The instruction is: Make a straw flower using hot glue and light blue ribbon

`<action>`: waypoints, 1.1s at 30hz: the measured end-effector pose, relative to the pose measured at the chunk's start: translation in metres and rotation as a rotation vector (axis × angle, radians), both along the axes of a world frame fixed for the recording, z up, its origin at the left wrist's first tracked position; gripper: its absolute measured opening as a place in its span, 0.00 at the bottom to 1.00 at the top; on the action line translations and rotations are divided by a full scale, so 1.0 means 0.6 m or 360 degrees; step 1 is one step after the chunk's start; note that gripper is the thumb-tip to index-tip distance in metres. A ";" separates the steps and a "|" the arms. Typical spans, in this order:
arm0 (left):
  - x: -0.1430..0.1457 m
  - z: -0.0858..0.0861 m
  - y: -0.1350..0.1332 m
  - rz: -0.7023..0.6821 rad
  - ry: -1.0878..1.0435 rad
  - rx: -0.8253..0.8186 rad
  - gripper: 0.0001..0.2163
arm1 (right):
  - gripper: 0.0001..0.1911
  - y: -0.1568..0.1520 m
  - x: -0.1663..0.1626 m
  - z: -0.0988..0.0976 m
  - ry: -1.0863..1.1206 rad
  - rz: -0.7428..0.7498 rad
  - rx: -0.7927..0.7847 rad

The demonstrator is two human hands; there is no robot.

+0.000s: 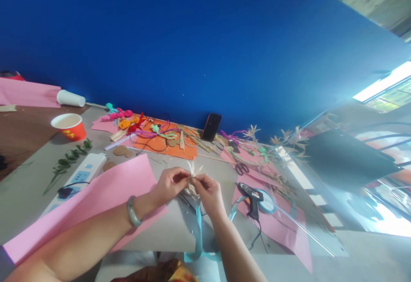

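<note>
Both my hands meet over the grey table, pinching a small pale straw flower with pointed leaves. My left hand, with a green bangle on its wrist, grips the flower from the left. My right hand grips it from the right, fingers closed on its lower part. A light blue ribbon hangs down below the hands. A large pink paper sheet lies under my left forearm.
A black glue gun and scissors lie to the right on pink paper. A white power strip, green sprig, red paper cup and white cup stand at left. Orange paper with pipe cleaners, a phone and dried straw flowers lie beyond.
</note>
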State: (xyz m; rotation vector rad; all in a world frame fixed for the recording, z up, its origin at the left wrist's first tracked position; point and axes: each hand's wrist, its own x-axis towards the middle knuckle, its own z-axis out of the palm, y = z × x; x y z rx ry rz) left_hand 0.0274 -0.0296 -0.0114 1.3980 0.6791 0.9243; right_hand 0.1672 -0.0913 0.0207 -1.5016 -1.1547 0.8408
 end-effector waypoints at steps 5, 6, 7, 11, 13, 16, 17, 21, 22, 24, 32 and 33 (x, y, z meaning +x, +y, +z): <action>0.005 -0.005 0.010 -0.0179 -0.0201 -0.0365 0.11 | 0.09 -0.006 0.012 0.005 -0.0068 0.0073 0.0011; 0.005 -0.004 0.011 -0.0187 -0.0207 -0.0390 0.12 | 0.09 -0.007 0.013 0.005 -0.0070 0.0087 0.0015; 0.005 -0.002 0.012 -0.0193 -0.0208 -0.0417 0.12 | 0.09 -0.007 0.015 0.004 -0.0067 0.0100 0.0018; 0.004 -0.001 0.015 -0.0252 -0.0225 -0.0544 0.14 | 0.11 -0.010 0.016 -0.005 -0.0050 0.0111 0.0033; 0.001 -0.003 0.018 -0.0351 -0.0255 -0.0616 0.14 | 0.11 -0.012 0.015 -0.009 -0.0065 0.0107 0.0063; -0.004 -0.004 0.025 -0.0543 -0.0272 -0.0697 0.13 | 0.12 -0.016 0.007 -0.011 -0.0058 0.0136 0.0119; -0.006 -0.003 0.027 -0.0590 -0.0278 -0.0711 0.14 | 0.12 -0.019 0.004 -0.012 -0.0037 0.0139 0.0137; -0.009 0.003 0.028 -0.0664 -0.0219 -0.0707 0.15 | 0.13 -0.030 -0.011 -0.016 0.0012 -0.0005 0.0130; -0.008 0.003 0.026 -0.0646 -0.0201 -0.0708 0.16 | 0.14 -0.033 -0.014 -0.018 0.0010 -0.0059 0.0102; -0.005 0.003 0.021 -0.0590 -0.0170 -0.0702 0.16 | 0.14 -0.039 -0.017 -0.024 0.0019 -0.0151 0.0053; 0.004 0.004 0.007 -0.0491 -0.0011 -0.0542 0.13 | 0.16 -0.057 -0.017 -0.028 0.0215 -0.0151 -0.0057; 0.004 0.004 0.007 -0.0484 -0.0002 -0.0511 0.13 | 0.15 -0.058 -0.017 -0.025 0.0220 -0.0136 -0.0054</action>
